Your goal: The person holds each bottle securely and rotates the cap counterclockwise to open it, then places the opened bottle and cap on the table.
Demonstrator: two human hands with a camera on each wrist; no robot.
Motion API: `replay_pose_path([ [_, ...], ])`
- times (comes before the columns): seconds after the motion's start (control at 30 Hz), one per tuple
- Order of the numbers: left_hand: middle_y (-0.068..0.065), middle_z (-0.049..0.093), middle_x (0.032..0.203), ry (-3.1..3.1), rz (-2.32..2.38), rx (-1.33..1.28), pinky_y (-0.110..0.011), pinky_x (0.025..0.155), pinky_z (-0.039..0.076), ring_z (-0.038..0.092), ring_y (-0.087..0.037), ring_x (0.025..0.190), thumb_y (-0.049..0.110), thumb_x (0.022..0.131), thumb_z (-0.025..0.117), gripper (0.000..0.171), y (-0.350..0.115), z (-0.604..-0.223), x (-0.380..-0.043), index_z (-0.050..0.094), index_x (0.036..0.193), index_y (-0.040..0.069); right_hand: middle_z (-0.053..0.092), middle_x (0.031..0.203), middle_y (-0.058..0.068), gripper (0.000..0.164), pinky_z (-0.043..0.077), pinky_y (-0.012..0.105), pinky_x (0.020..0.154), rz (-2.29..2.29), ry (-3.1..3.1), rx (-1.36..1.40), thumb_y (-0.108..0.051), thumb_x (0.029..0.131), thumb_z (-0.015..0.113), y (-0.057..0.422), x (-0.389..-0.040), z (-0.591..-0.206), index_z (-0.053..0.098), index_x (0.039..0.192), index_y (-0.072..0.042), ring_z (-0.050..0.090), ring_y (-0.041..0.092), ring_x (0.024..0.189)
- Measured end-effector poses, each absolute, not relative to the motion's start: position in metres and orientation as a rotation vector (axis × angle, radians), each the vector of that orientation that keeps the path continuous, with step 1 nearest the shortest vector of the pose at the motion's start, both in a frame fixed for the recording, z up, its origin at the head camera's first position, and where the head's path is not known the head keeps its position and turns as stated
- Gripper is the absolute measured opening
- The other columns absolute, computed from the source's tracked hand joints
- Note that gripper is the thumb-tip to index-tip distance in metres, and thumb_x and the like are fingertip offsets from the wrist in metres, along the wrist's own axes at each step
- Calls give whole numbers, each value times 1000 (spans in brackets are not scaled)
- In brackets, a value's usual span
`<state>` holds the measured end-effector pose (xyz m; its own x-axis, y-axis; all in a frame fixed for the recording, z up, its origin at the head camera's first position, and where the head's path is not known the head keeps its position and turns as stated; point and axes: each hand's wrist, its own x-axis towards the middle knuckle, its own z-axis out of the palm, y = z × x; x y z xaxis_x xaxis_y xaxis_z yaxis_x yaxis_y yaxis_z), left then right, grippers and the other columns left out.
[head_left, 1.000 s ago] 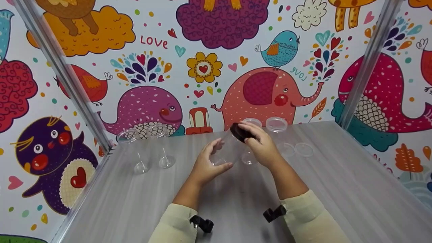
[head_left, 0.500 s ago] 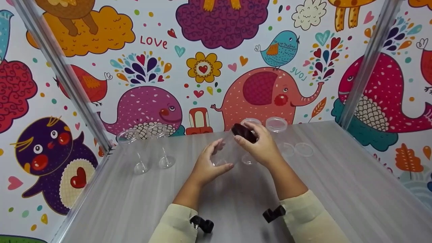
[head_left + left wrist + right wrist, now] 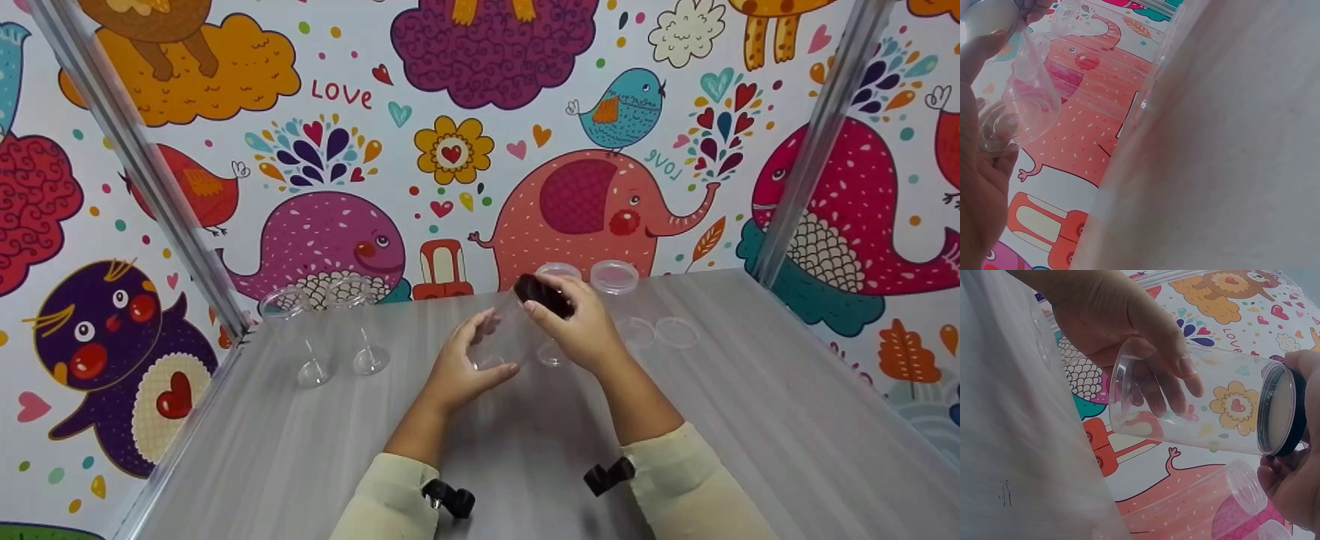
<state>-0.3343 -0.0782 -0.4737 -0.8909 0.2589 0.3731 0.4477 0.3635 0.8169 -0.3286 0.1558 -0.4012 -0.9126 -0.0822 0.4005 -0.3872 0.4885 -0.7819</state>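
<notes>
A clear plastic jar (image 3: 504, 334) is held tilted above the table, its mouth up and to the right. My left hand (image 3: 459, 366) grips it near the base, fingers on one side and thumb on the other. A black lid (image 3: 541, 295) sits on the mouth, and my right hand (image 3: 589, 330) holds it by the rim. In the right wrist view the lid (image 3: 1299, 413) covers the jar's (image 3: 1213, 433) threaded end, and the jar looks empty. The left wrist view shows the jar's round base (image 3: 1002, 126) by the left fingers. The right hand partly hides the lid.
Two open clear jars (image 3: 313, 373) (image 3: 370, 360) stand at the back left of the grey table (image 3: 315, 465). Behind my right hand are more clear jars (image 3: 615, 277), and a loose clear ring-like disc (image 3: 676, 333) lies beside them. A patterned wall and metal posts (image 3: 817, 142) border the table.
My right hand has shifted its fingers and thumb round the lid, the thumb moving up and left across its side. The left hand and the jar have stayed almost still.
</notes>
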Motion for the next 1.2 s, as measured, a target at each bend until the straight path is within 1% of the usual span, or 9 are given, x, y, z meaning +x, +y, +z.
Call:
replay_pose_path([
  [0.13,9,57,157,-2441,-1564,-637,-56,123,46,55,-19,148,56,77,91,99,-78,-474,-334,45,161,28,57,155,9,57,56,58,112,1430,-2399,430,-46,97,75,157,-329,-401,63,149,-25,54,31,138],
  [0.33,3,57,159,-2429,-1575,-661,-58,123,45,54,-20,148,55,78,90,99,-78,-474,-335,44,161,26,55,157,8,56,55,59,113,1472,-2373,459,-37,98,74,159,-327,-401,62,150,-25,50,31,142],
  [0.53,14,57,156,-2434,-1569,-623,-55,124,46,54,-15,148,54,78,91,95,-79,-475,-333,45,159,37,56,156,7,53,54,59,115,1520,-2306,483,-32,98,73,160,-327,-400,62,149,-25,53,31,139],
  [0.63,12,57,157,-2430,-1577,-604,-54,124,45,54,-15,148,53,79,91,95,-80,-476,-334,44,160,36,55,156,6,53,52,60,117,1548,-2276,488,-31,98,73,160,-328,-400,61,150,-25,54,31,137],
  [0.8,0,57,157,-2383,-1661,-561,-56,126,43,55,-22,149,46,80,92,97,-83,-477,-339,41,160,27,56,147,8,57,54,51,108,1590,-2251,464,-28,97,73,159,-330,-400,57,152,-26,54,28,126],
  [0.87,-1,57,157,-2375,-1690,-516,-58,125,43,55,-24,149,46,78,93,98,-84,-478,-340,41,159,27,56,145,8,60,54,47,105,1616,-2241,452,-26,96,73,159,-330,-400,55,153,-25,55,27,125],
  [1.0,5,54,158,-2385,-1693,-391,-60,122,46,54,-23,149,51,75,95,102,-87,-478,-342,40,158,32,53,148,8,68,57,46,109,1707,-2212,441,-22,94,76,161,-330,-399,48,157,-27,58,28,129],
  [1.1,4,53,159,-2373,-1692,-313,-59,123,44,52,-23,151,45,75,96,101,-90,-480,-344,38,158,32,51,148,8,73,59,47,110,1765,-2184,453,-20,92,79,164,-330,-398,47,157,-30,61,28,129],
  [1.2,1,51,160,-2350,-1697,-258,-63,126,39,48,-25,153,36,77,95,99,-95,-483,-347,38,158,29,51,146,8,73,60,40,109,1791,-2161,463,-18,91,81,168,-330,-397,49,155,-32,64,27,127],
])
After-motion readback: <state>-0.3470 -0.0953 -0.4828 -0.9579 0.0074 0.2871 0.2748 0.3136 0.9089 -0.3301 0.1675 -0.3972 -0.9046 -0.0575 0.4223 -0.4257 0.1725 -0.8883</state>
